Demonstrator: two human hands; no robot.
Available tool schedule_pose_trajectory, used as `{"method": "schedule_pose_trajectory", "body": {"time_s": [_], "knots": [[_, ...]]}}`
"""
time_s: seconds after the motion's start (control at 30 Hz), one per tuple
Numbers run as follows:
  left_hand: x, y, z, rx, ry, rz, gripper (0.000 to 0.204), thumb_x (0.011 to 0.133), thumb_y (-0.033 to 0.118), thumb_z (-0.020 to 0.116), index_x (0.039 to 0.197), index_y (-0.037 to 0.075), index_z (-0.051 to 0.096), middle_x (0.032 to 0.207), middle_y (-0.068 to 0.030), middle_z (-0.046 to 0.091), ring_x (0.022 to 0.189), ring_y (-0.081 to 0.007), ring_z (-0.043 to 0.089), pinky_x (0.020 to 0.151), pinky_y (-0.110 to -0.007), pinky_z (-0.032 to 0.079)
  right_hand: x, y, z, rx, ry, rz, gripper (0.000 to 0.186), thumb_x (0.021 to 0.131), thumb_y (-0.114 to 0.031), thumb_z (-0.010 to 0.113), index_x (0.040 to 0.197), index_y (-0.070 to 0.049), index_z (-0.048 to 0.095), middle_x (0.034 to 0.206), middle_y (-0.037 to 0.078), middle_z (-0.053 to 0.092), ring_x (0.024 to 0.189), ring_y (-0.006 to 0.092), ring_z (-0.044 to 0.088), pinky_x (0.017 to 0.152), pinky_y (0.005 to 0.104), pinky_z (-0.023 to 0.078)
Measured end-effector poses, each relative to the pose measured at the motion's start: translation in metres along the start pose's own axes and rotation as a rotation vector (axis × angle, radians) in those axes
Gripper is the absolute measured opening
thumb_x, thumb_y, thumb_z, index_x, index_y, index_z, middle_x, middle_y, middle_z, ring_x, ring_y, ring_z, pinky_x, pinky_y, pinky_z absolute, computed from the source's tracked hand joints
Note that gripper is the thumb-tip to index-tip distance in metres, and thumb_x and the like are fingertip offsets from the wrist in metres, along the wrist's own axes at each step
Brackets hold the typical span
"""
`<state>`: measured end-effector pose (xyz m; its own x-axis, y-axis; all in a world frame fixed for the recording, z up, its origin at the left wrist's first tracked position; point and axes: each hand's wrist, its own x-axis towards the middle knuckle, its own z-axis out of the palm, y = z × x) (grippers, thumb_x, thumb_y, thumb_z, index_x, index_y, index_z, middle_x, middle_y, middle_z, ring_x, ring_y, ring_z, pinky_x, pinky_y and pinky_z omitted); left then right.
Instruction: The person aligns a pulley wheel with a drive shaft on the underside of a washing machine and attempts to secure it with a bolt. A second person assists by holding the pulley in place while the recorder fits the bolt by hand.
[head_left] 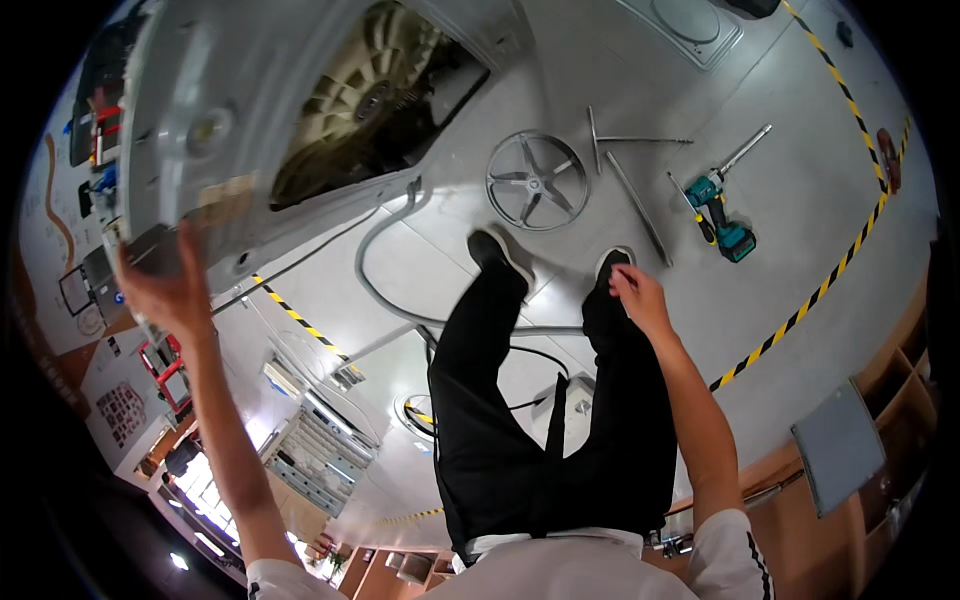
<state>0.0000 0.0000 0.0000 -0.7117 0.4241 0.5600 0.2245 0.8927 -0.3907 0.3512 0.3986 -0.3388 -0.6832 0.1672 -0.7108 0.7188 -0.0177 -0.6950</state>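
The grey metal casing of a large appliance, seemingly a washing machine (230, 120), takes up the upper left. Through its opening shows a ribbed, pale round tub (375, 95). My left hand (170, 295) is at the casing's near left corner, fingers and thumb spread and slightly blurred; whether it presses on the edge is unclear. Over my right foot hangs my right hand (642, 298), fingers curled together; anything inside them is hidden. Ahead of my feet a five-spoke pulley wheel (535, 184) lies flat on the floor.
Right of the wheel lie a T-handle wrench (640, 139), a metal bar (640, 210) and a teal cordless power tool (720, 215) with a long shaft. A grey hose (365, 255) curves from the casing past my feet. Yellow-black tape (830, 280) crosses the floor at right.
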Motion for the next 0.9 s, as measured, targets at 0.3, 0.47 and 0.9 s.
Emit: {"method": "schedule_pose_trajectory", "body": {"time_s": [0.3,0.47,0.9], "knots": [[-0.018,-0.02,0.016,-0.049,0.037,-0.062,0.061,0.079,0.02,0.076,0.127,-0.005,0.047,0.12,-0.0159,0.055,0.101,-0.0196,0.058,0.088,-0.029,0.05,0.208,0.036,0.073,-0.61,-0.135,-0.254,0.037,0.082,-0.02,0.065,0.116,-0.011,0.056,0.1,0.014,0.064,0.092,0.032,0.061,0.079,0.0402,0.049],[-0.035,-0.025,0.018,-0.06,0.119,-0.185,0.064,0.084,0.037,0.069,0.127,-0.004,0.047,0.102,-0.012,0.063,0.089,-0.0183,0.061,0.079,-0.028,0.051,0.297,0.059,0.102,-1.143,-0.301,-0.682,0.061,0.072,-0.03,0.075,0.124,-0.011,0.049,0.129,0.017,0.045,0.12,0.0346,0.042,0.098,0.0491,0.035],[-0.018,-0.016,0.033,-0.058,0.346,-0.14,0.069,0.09,0.049,0.054,0.13,-0.006,0.041,0.114,-0.0134,0.055,0.101,-0.0196,0.054,0.085,-0.031,0.044,0.368,0.111,0.119,-0.987,-0.244,-1.349,0.038,0.076,-0.013,0.056,0.114,-0.01,0.055,0.125,0.015,0.048,0.122,0.038,0.04,0.101,0.0542,0.033]]}}
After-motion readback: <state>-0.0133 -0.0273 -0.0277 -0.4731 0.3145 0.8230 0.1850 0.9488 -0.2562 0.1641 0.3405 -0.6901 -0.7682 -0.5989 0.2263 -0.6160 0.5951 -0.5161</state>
